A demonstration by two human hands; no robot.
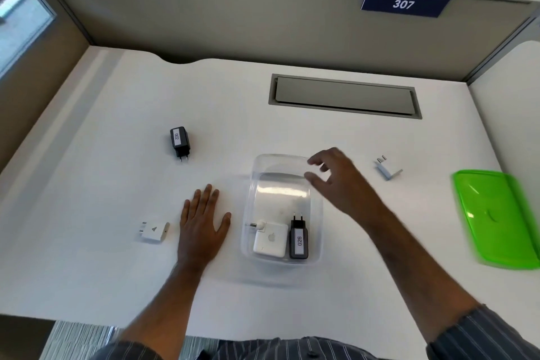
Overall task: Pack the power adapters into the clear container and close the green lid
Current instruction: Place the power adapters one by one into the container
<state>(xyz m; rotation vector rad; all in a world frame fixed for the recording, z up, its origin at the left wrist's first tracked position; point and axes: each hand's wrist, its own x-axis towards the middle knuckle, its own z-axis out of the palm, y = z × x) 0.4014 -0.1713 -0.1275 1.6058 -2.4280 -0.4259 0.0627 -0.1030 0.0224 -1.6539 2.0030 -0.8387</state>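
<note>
Striped sleeves lead to two empty hands: left hand (204, 221) flat on the surface beside the clear container (282, 210), right hand (336, 177) loosely spread above its far rim, nearest the small white adapter (388, 169) lying rightward toward the green lid (496, 218).

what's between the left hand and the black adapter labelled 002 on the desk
Nothing: in the head view the stretch of white desk between the left hand and the black adapter labelled 002 is bare.
</note>
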